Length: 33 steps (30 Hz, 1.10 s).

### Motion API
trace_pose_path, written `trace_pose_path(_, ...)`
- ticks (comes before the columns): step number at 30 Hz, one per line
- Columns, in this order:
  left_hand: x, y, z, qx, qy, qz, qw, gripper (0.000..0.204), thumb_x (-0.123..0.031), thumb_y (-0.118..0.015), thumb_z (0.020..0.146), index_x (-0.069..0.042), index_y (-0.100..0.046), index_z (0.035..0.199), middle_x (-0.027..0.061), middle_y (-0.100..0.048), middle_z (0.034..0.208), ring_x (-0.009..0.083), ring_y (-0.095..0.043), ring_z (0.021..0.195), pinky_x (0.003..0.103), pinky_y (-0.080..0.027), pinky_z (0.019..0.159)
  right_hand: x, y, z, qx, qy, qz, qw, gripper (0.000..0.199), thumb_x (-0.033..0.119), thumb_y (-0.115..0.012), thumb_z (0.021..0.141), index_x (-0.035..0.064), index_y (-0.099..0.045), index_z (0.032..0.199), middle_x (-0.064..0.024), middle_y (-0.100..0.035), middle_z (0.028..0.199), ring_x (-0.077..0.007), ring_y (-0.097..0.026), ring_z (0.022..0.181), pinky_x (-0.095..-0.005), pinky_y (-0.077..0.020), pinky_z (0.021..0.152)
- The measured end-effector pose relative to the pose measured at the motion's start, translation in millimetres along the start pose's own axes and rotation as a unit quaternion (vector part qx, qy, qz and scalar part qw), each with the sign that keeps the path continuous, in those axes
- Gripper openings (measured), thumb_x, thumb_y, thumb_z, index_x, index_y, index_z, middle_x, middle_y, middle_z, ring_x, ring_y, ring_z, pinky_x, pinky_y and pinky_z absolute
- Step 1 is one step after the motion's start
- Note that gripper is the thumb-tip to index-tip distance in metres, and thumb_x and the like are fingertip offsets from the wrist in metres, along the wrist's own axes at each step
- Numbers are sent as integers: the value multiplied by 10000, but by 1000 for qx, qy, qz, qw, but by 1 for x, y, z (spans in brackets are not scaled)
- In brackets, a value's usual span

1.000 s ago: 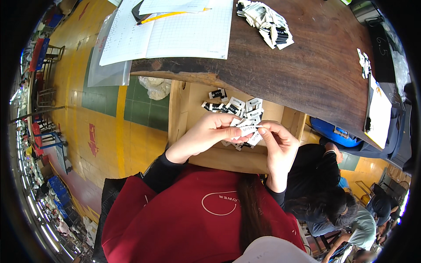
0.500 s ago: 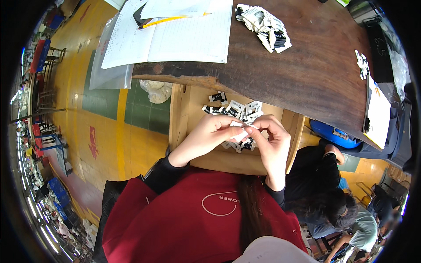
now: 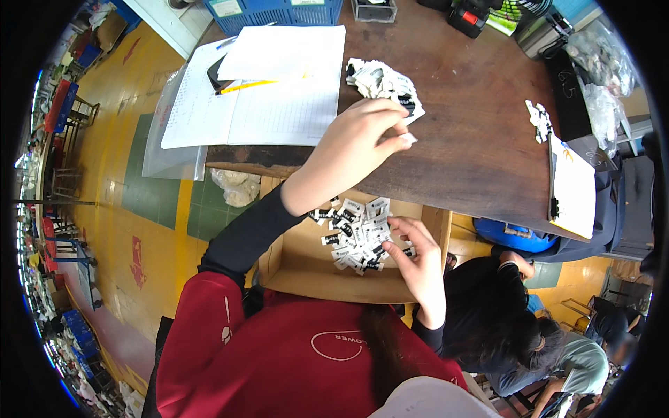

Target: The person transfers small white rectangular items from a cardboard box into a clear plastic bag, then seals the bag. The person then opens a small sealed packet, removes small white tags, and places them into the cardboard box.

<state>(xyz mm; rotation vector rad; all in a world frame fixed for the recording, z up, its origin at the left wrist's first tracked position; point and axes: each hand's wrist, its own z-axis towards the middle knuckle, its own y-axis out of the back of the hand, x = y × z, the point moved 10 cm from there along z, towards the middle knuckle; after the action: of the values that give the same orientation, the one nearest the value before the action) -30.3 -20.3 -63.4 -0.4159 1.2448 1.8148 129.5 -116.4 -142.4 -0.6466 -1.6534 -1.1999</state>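
Note:
Over the dark wooden table [image 3: 460, 97], my left hand [image 3: 355, 143] is closed in a pinch. A bit of a small white label [image 3: 412, 138] shows at its fingertips. Just beyond this hand lies a pile of black-and-white fabric labels [image 3: 380, 80], partly covered by my fingers. Lower down, my right hand [image 3: 420, 265] is inside the open wooden drawer [image 3: 334, 287]. Its thumb and fingers are apart, at the right edge of a loose heap of similar labels [image 3: 355, 233]. Whether the fingertips touch a label I cannot tell.
An open notebook [image 3: 279, 115] with a yellow pencil [image 3: 247, 86] lies at the table's left. A blue crate [image 3: 279, 15] stands behind it. To the right are a few labels [image 3: 539, 122] and a clipboard [image 3: 573, 184]. A co-worker in black [image 3: 488, 306] sits at lower right.
My hands have parted from their shared hold on a white label above the drawer. The left has moved up over the table by the pile; the right has lowered to the drawer's labels. The view has shifted.

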Motion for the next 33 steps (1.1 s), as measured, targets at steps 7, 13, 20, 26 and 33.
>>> trace_pose_path(7,14,-40,34,-2,-45,213,976,306,-95,-683,854,2,-610,1135,145,-672,1018,314,-606,1025,419,-444,966,-2,3,-13,4,3,9,1000,317,92,-723,869,20,-671,1173,-150,-654,1177,-291,-658,1041,-357,-503,923)
trace_pose_path(13,14,-46,28,-31,-74,253,964,284,-48,-633,878,35,-592,1147,160,-650,1014,303,-608,983,417,-467,939,-4,5,-13,-3,24,7,1000,295,41,-719,853,8,-680,1144,-130,-669,1148,-248,-650,976,-335,-505,891)
trace_pose_path(20,9,-36,35,-44,-94,210,972,194,-50,-586,905,31,-588,1082,148,-654,965,274,-626,950,380,-498,881,0,10,-12,1,20,15,1000,263,73,-701,880,15,-684,1136,-148,-670,1137,-305,-664,1047,-359,-508,914)
trace_pose_path(26,40,5,32,-125,109,-166,972,201,-116,-505,1044,17,-550,1188,103,-670,1030,148,-664,910,261,-511,804,1,9,-11,-7,17,27,999,237,67,-699,885,12,-694,1116,-150,-679,1121,-296,-668,1052,-347,-507,915)
trace_pose_path(33,24,-23,-55,-46,279,-522,805,276,-142,-533,1035,-13,-504,1277,91,-641,1096,148,-663,947,277,-567,814,-3,25,1,-128,-19,175,976,153,19,-676,908,-36,-696,1050,-98,-682,949,-136,-624,863,-266,-491,819)
